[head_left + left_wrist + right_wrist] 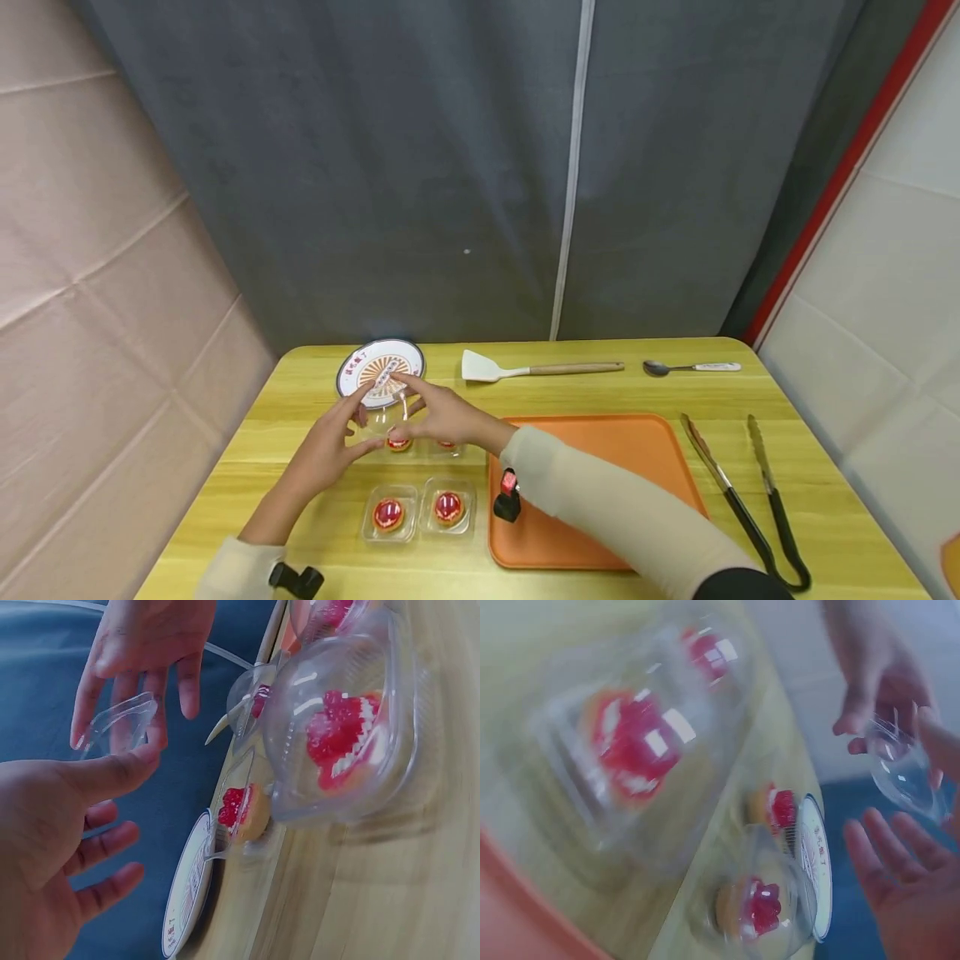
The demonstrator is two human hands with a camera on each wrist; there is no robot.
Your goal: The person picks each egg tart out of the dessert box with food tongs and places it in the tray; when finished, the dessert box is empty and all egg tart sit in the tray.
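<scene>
A clear plastic dome lid (384,419) is raised above the table between both hands. My left hand (324,450) holds its near side, thumb along the edge, as the left wrist view shows. My right hand (442,414) holds the other side with thumb and long fingers spread around it. Beneath the lid, in the head view, a red-topped tart (399,440) is partly hidden; in the right wrist view this uncovered tart (781,809) stands beside the plate. A second tart (761,907) sits in a domed clear box, mostly behind my right hand in the head view.
Two more boxed tarts, a left one (388,515) and a right one (448,507), lie nearer me. A patterned plate (360,377) is behind the hands. Rightward are an orange tray (570,533), white spatula (483,367), spoon (658,367) and black-handled tongs (750,521).
</scene>
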